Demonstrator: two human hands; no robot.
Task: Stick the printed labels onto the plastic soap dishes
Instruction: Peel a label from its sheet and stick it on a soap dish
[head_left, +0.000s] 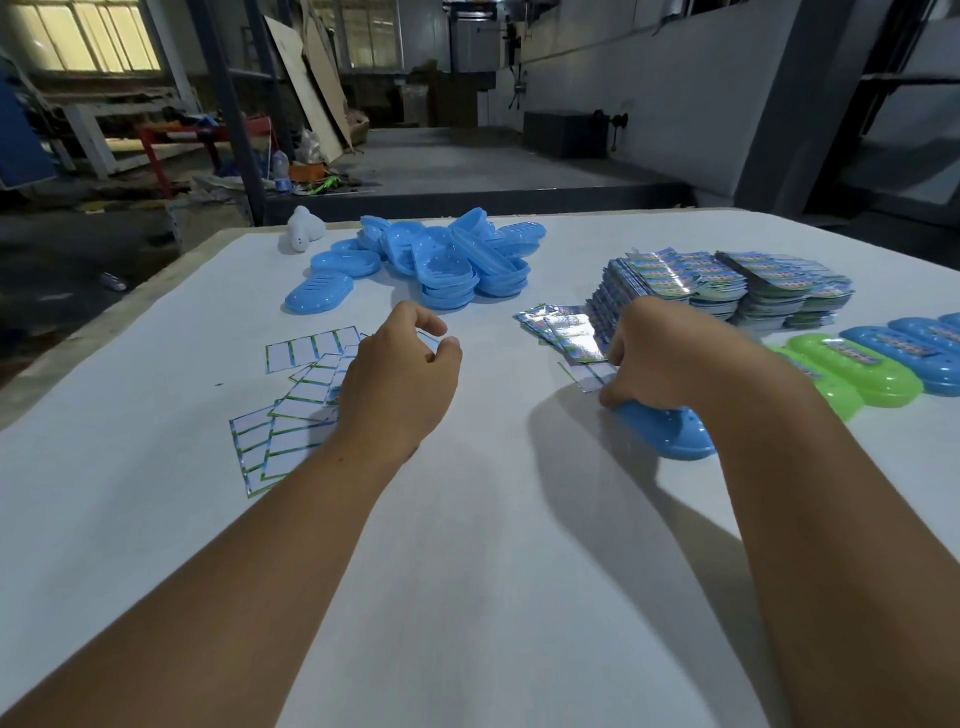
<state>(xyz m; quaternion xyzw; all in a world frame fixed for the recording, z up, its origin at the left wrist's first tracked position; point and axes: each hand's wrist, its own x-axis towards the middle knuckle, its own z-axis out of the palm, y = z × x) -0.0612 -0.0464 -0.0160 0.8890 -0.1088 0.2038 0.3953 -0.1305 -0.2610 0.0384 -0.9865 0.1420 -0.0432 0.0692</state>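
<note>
While the blue oval plastic soap dish is gripped by the right hand:
Left hand is held loosely curled, empty, above white peeled label backings.

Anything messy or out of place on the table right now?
Only mild untidiness: the empty backing sheets lie scattered and overlapping under the left hand, and the unlabeled blue dishes are heaped loosely. Nothing looks spilled or broken.
</note>
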